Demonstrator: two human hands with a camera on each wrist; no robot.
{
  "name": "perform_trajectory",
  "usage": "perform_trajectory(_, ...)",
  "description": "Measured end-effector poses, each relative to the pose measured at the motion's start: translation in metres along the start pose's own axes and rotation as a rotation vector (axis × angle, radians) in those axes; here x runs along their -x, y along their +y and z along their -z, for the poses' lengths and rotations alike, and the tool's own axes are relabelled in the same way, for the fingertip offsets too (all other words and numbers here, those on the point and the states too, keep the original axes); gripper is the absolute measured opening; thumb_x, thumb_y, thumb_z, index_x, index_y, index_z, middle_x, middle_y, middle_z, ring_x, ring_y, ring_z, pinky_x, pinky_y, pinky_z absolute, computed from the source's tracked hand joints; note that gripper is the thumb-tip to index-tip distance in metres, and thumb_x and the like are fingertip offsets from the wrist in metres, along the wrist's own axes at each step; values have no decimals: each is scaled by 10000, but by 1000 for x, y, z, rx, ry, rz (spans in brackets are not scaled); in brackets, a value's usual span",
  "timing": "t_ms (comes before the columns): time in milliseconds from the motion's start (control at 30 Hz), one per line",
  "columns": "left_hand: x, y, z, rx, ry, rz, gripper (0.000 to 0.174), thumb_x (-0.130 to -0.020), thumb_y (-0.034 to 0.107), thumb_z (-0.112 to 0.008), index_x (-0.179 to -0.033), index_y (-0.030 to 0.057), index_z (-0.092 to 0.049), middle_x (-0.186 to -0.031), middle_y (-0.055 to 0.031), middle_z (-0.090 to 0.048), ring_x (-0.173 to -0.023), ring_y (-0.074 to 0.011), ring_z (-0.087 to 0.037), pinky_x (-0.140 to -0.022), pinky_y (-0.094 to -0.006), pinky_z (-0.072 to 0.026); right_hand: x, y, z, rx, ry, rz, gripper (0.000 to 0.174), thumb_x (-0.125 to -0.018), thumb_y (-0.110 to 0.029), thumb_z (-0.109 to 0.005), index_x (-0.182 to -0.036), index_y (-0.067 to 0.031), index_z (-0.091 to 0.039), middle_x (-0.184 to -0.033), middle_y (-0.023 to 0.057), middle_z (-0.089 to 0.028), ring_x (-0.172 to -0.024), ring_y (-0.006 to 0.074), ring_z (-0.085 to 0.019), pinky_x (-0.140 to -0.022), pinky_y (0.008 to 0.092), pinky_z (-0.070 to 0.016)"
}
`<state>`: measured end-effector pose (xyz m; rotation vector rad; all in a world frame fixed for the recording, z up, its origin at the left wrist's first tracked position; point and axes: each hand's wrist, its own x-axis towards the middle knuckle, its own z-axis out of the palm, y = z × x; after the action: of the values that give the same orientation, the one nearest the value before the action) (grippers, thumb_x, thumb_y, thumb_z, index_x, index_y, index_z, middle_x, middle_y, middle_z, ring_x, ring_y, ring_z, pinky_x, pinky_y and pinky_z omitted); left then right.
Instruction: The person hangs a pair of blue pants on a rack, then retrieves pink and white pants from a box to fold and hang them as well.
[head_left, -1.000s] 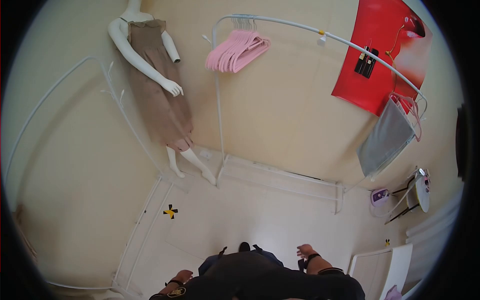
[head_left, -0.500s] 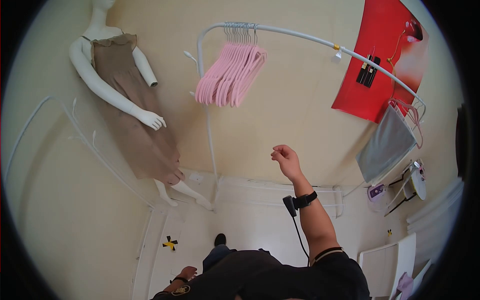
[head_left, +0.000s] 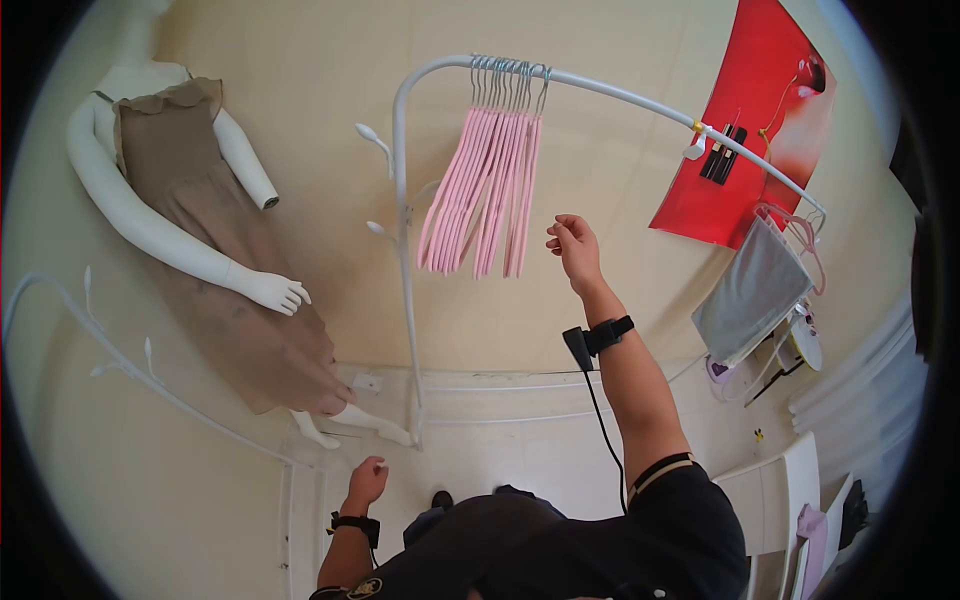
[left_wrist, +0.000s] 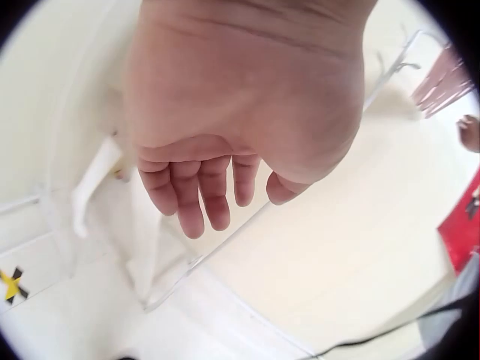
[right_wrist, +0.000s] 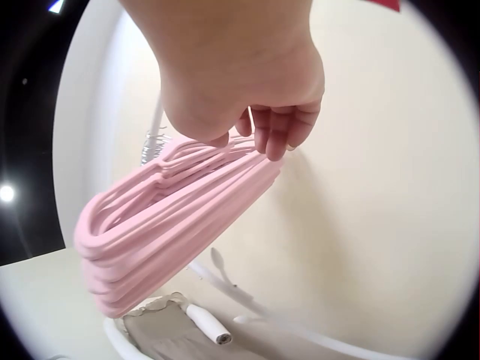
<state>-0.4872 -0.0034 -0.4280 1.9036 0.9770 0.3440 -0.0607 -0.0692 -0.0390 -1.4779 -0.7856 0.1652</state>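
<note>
Pink hangers (head_left: 485, 190) hang by silver hooks in a close row from the white rail (head_left: 600, 85). My right hand (head_left: 577, 250) is raised just right of them, its fingers loosely bent and holding nothing. In the right wrist view the hangers (right_wrist: 172, 217) lie behind and below the fingertips (right_wrist: 275, 146), overlapping them. Low in front of my body, my left hand (head_left: 368, 482) is empty. Its fingers (left_wrist: 187, 202) hang relaxed in the left wrist view, with the rack's white tubes beyond.
A mannequin in a brown dress (head_left: 200, 220) stands at the left. At the rail's right end hangs a grey cloth item (head_left: 755, 285) on pink hangers. A red poster (head_left: 720, 190) is on the wall, and a white chair (head_left: 790, 500) stands at the lower right.
My right hand has risen from beside my body to the hangers. My left hand has come up a little. The hangers appear closer and are now seen more edge-on.
</note>
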Motion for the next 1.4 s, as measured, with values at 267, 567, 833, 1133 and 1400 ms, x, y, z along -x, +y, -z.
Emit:
perform_trajectory(267,-49,207,52,34,272,-694,201,-719,37,-607,-919,28,-588,-760,-111,-579,-669,-268,-567,-600,-329,-466,-58,21,17,-63,32,-36,277,-866,-189,-491,-1092,-30,-483,-902,39,-578,-724,109,-549,-659,251,-440)
perform_trajectory(567,-58,334,62,-44,720,-1088,221,-695,55,-667,-841,47,-501,-719,-97,-559,-619,-254,-550,-554,-331,-455,-165,42,21,-127,-96,109,475,-827,-206,-536,-1248,-42,-392,-1188,71,-484,-964,165,-511,-772,308,-442)
perform_trajectory(833,-60,419,44,-233,946,-1129,300,-737,212,-718,-876,51,-507,-677,-76,-553,-558,-221,-536,-491,-300,-433,-236,39,18,-200,-282,141,540,-815,-185,-549,-1300,-52,-352,-1267,84,-433,-1002,184,-499,-798,308,-431)
perform_trajectory(1133,-77,454,20,-474,1218,-884,372,-695,119,-735,-1004,2,-563,-600,-63,-492,-508,-192,-479,-456,-283,-383,-252,47,16,-319,-350,194,437,-796,-101,-536,-1216,-15,-453,-1130,60,-528,-838,117,-519,-716,244,-425)
perform_trajectory(1400,-80,450,10,-392,1361,-737,379,-673,14,-715,-1023,-21,-571,-606,-70,-501,-504,-173,-466,-457,-261,-372,-253,57,14,-300,-343,216,420,-782,-66,-543,-1193,-12,-473,-1086,45,-537,-804,99,-507,-696,229,-419)
